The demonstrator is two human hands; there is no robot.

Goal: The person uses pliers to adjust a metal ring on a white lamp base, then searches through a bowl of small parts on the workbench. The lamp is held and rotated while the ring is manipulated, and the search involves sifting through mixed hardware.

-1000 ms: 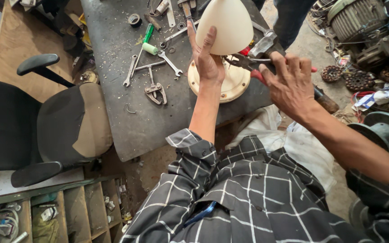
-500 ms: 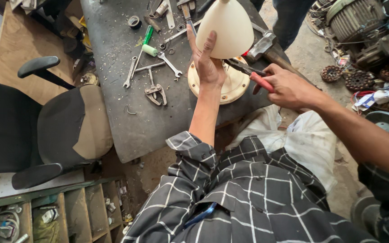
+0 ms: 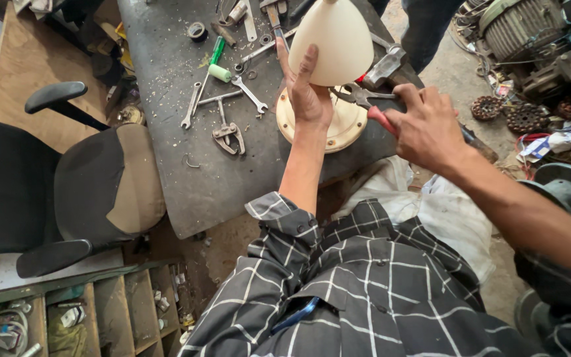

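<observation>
Left hand (image 3: 308, 99): your fingers press on the cream cone cover (image 3: 332, 43), steadying it as before.
Right hand (image 3: 421, 125): now grips red-handled pliers (image 3: 365, 99), jaws moved in at the round base (image 3: 342, 125).

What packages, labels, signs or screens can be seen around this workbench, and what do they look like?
No signs or screens show.
Packets: small pale wrapped items in the open shelf compartments, bottom left; too small to tell apart.
Crumpled wrapper: pale with blue and red, on the floor at right by the rusty gears.
No label shows on the cream cone that the left hand steadies.
</observation>
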